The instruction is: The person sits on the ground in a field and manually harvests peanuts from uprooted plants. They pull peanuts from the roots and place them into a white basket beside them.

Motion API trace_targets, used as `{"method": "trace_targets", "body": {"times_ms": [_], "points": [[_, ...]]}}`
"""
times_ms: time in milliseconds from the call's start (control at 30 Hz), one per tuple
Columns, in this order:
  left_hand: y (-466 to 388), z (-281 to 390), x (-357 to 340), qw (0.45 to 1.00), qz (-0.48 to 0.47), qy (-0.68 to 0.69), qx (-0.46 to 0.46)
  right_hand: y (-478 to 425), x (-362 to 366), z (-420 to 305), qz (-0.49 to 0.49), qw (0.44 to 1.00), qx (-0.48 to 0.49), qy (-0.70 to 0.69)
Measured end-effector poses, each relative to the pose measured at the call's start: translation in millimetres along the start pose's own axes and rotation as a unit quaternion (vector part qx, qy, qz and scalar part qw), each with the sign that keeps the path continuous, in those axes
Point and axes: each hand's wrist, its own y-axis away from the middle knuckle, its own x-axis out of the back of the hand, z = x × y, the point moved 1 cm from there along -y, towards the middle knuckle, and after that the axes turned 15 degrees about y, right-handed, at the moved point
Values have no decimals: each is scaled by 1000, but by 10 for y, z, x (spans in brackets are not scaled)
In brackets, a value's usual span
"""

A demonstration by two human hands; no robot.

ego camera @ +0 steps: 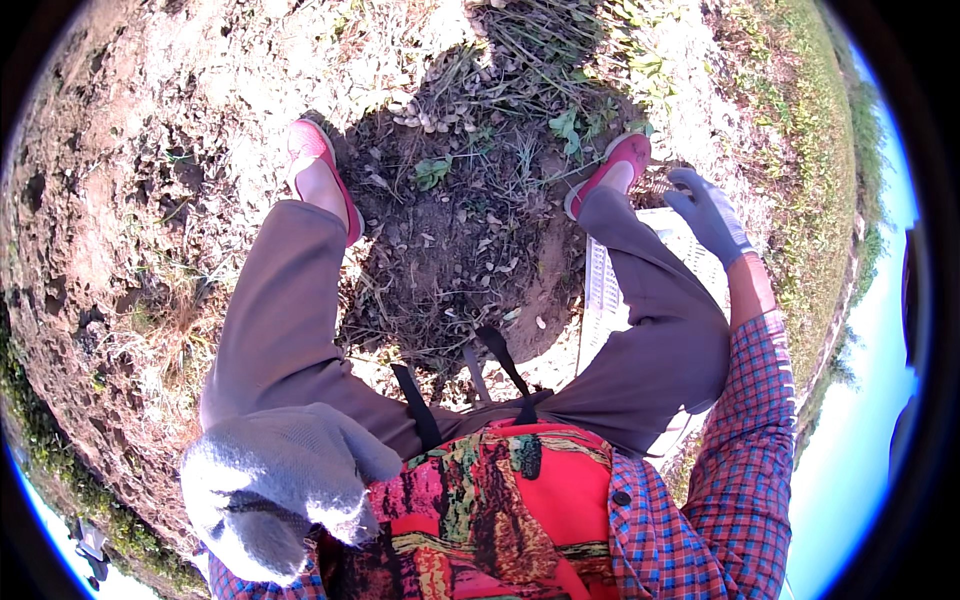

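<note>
My right hand (707, 214), in a grey glove, is beyond my right knee, above a white perforated plastic crate (600, 281). Its thumb and fingers are bent but apart, with nothing visible between them. Part of the crate is hidden behind my right leg. Raised close to the camera at the lower left is my left hand (281, 480), also gloved. Its fingers curl inward, and whether the palm holds anything is hidden. Ahead of my feet lies a heap of uprooted peanut plants (544, 67), with a cluster of peanut pods (435, 118) at its near edge.
Between my pink shoes (319, 161) is dark soil (465, 255) strewn with dry leaves and stems. Two dark straps (502, 356) hang in front of my lap. Rough, clodded ground (127, 195) spreads to the left, and low green plants (810, 150) grow on the right.
</note>
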Motion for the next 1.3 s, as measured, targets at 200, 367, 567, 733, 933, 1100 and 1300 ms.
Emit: {"method": "trace_targets", "body": {"times_ms": [200,367,567,733,933,1100,1300], "points": [[14,-122,303,986,-118,101,-55,-1097,-959,-1155,-164,971,172,6],[-93,-181,308,990,-108,93,-17,-1072,-2319,-1476,-198,980,-33,-16],[-64,-150,244,993,-79,86,8,-62,-2712,-2009,-158,981,108,21],[-12,-41,156,995,-95,33,18,907,-3478,-1996,-529,689,475,144],[-18,-167,278,977,-191,89,-17,991,-3363,-2082,-571,650,484,132],[-12,-196,367,971,-221,85,-29,218,-2416,-2256,-315,915,254,-2],[13,-99,307,981,-181,69,-7,-29,-1965,-2377,-135,971,195,-38]]}}
